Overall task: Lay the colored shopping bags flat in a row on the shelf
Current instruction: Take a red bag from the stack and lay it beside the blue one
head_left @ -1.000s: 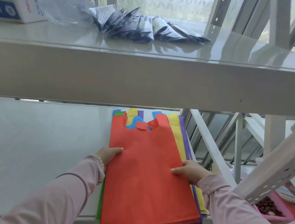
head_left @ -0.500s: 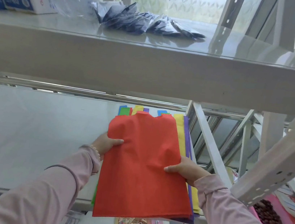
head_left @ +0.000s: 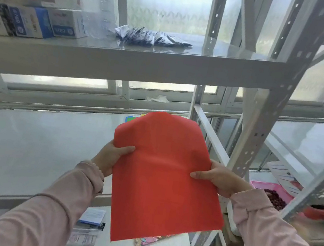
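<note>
Shelf (head_left: 28, 145): grey, bare at left.
Red bag (head_left: 164, 177): held up over the shelf's right end, tilted.
Boxes (head_left: 33, 21): print blurred, unreadable.
Left hand (head_left: 110, 157): clamped on bag's left edge.
Right hand (head_left: 220, 179): clamped on right edge.

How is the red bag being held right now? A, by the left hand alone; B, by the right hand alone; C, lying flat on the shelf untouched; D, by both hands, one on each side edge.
D: the left hand and right hand each pinch a side edge of the red bag.
</note>
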